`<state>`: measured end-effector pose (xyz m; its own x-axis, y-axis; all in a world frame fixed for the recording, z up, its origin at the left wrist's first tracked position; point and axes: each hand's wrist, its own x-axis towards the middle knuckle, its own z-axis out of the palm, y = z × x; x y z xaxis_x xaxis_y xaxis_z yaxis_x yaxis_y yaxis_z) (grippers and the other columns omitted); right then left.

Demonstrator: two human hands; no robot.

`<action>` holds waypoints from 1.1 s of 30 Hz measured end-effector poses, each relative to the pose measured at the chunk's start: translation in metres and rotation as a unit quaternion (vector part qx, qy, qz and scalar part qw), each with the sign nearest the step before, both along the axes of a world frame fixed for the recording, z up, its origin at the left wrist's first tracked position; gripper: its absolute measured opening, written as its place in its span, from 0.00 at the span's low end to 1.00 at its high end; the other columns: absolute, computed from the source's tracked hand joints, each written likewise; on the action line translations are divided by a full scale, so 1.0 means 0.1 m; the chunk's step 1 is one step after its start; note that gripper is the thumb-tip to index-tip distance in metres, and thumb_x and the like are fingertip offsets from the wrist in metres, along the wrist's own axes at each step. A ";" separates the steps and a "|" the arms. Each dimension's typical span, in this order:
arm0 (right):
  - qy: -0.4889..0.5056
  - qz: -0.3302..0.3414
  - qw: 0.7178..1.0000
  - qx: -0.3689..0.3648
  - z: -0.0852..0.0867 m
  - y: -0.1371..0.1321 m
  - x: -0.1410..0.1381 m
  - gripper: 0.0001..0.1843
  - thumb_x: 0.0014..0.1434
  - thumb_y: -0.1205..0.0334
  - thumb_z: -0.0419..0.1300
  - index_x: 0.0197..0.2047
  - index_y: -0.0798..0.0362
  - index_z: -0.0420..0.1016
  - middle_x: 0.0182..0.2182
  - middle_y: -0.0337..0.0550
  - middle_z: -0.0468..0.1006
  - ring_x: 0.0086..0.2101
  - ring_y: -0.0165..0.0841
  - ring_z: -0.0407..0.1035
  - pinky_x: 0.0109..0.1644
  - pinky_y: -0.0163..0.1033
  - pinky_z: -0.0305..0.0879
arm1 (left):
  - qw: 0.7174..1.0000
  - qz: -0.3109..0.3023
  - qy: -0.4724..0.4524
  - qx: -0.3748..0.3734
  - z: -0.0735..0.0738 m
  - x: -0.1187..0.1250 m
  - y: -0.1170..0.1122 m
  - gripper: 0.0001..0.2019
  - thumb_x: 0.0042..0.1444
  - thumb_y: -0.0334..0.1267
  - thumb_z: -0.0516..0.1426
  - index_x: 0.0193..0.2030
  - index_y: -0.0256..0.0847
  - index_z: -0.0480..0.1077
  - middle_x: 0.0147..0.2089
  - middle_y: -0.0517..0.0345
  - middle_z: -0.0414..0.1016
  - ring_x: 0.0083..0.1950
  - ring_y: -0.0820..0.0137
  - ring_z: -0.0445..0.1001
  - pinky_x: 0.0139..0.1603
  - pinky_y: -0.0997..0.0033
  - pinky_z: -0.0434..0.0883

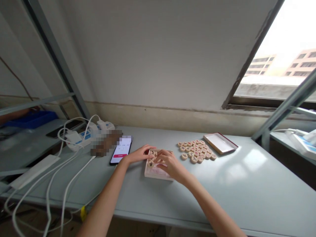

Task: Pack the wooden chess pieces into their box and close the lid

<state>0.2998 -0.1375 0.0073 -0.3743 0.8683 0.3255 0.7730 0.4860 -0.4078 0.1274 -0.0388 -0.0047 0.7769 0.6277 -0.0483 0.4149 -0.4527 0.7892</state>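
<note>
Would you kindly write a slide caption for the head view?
Left hand and right hand at an open box with round pieces inside; loose pieces and a tray lie to its right.

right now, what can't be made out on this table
Head view: part of the box's inside, covered by the right hand.
Head view: whether the right hand holds anything; the hand itself hides this.
Head view: many characters on the loose pieces, too small.
Head view: the brown object beside the phone, blurred by pixel blocks.
</note>
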 end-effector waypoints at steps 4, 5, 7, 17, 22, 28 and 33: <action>-0.075 -0.153 0.984 0.050 0.05 -0.13 0.50 0.08 0.56 0.62 0.52 0.38 0.49 0.71 0.39 0.43 0.70 0.40 0.35 0.64 0.44 0.43 0.54 | 1.000 -0.018 0.010 -0.003 -0.01 -0.01 -0.02 0.35 0.40 0.44 0.60 0.56 0.44 0.55 0.51 0.53 0.56 0.52 0.65 0.60 0.53 0.67 0.59; -0.107 -0.195 0.973 0.058 0.03 -0.16 0.62 0.09 0.55 0.62 0.52 0.39 0.49 0.71 0.41 0.44 0.69 0.41 0.37 0.63 0.43 0.45 0.54 | 1.000 -0.022 0.008 -0.002 -0.01 -0.01 -0.02 0.36 0.38 0.44 0.61 0.56 0.44 0.55 0.52 0.53 0.55 0.53 0.65 0.59 0.54 0.67 0.58; -0.162 -0.238 0.956 0.064 -0.04 -0.21 0.81 0.10 0.55 0.61 0.53 0.40 0.50 0.71 0.42 0.46 0.69 0.42 0.40 0.62 0.42 0.45 0.53 | 1.000 -0.029 0.006 -0.004 -0.03 -0.01 -0.01 0.37 0.37 0.44 0.62 0.56 0.45 0.54 0.52 0.53 0.54 0.55 0.64 0.57 0.56 0.66 0.57; -0.075 -0.171 0.982 0.024 0.05 -0.28 0.64 0.10 0.52 0.54 0.56 0.37 0.46 0.70 0.40 0.40 0.71 0.43 0.36 0.61 0.44 0.42 0.52 | 0.999 -0.039 -0.002 -0.007 -0.02 -0.01 -0.01 0.36 0.38 0.43 0.61 0.56 0.44 0.54 0.53 0.53 0.56 0.54 0.63 0.59 0.54 0.66 0.59; -0.093 -0.056 0.994 0.015 0.12 -0.19 0.20 0.10 0.50 0.56 0.59 0.37 0.47 0.70 0.39 0.39 0.72 0.41 0.35 0.62 0.42 0.40 0.52 | 0.999 -0.043 0.002 0.006 -0.01 -0.02 0.00 0.32 0.44 0.42 0.58 0.57 0.44 0.54 0.54 0.53 0.55 0.56 0.64 0.57 0.56 0.66 0.56; -0.141 -0.038 0.989 0.030 0.01 -0.08 -0.08 0.10 0.52 0.64 0.58 0.40 0.50 0.67 0.35 0.42 0.74 0.39 0.33 0.65 0.42 0.39 0.52 | 0.999 -0.028 0.015 0.026 -0.06 0.01 0.00 0.27 0.49 0.41 0.53 0.57 0.42 0.54 0.53 0.52 0.56 0.56 0.66 0.57 0.57 0.66 0.54; -0.109 -0.054 0.992 0.033 0.04 -0.06 0.14 0.08 0.53 0.63 0.55 0.39 0.49 0.67 0.35 0.38 0.74 0.38 0.32 0.65 0.41 0.38 0.52 | 0.998 -0.005 0.023 0.057 -0.09 0.06 -0.03 0.30 0.46 0.48 0.55 0.56 0.44 0.54 0.53 0.53 0.54 0.57 0.65 0.54 0.58 0.66 0.52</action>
<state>0.3136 -0.1440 0.0112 -0.3482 0.8866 0.3045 0.8885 0.4157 -0.1945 0.1330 -0.0420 -0.0142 0.7820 0.6232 -0.0133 0.4448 -0.5429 0.7123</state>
